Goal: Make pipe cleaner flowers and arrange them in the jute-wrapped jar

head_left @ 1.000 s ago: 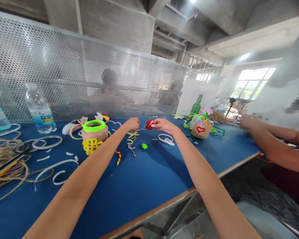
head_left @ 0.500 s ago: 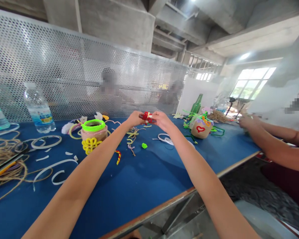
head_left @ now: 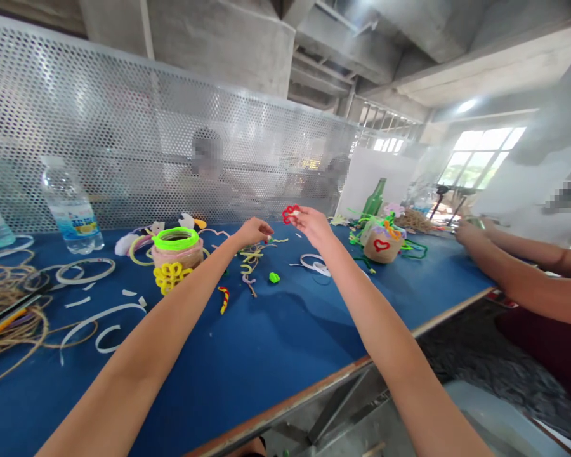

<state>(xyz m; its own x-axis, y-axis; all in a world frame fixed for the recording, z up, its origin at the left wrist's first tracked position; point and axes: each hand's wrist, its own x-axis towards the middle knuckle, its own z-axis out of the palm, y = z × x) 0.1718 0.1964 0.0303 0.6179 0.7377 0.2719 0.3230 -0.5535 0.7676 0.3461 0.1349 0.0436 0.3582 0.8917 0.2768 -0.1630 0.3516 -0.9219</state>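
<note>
My right hand point(head_left: 313, 223) pinches a red flower point(head_left: 290, 214) of fuzzy pipe cleaner, with a pale bit at its centre, and holds it above the table. My left hand point(head_left: 255, 232) is lower, over a loose pile of yellowish pipe-cleaner scraps point(head_left: 251, 255). Its fingers are drawn together around a tiny red-and-white bit that I cannot make out. Left of that arm stands a twine-wrapped jar point(head_left: 177, 255) with a bright green rim and a yellow pipe-cleaner flower point(head_left: 171, 278). A small green ball point(head_left: 274, 277) and a red-and-yellow twisted piece point(head_left: 224, 299) lie on the blue table.
Water bottles point(head_left: 71, 206), tape rings point(head_left: 86, 271), white strips and tangled twine point(head_left: 9, 298) lie left. At right are a jar with a red heart point(head_left: 381, 245), a green bottle point(head_left: 374, 202) and another person's arms point(head_left: 518, 260). A perforated metal screen point(head_left: 124, 152) stands behind.
My hands have parted. The red flower, earlier between both hands, is now in my right hand alone, turned and slightly raised. My left hand has moved left and down toward the scraps.
</note>
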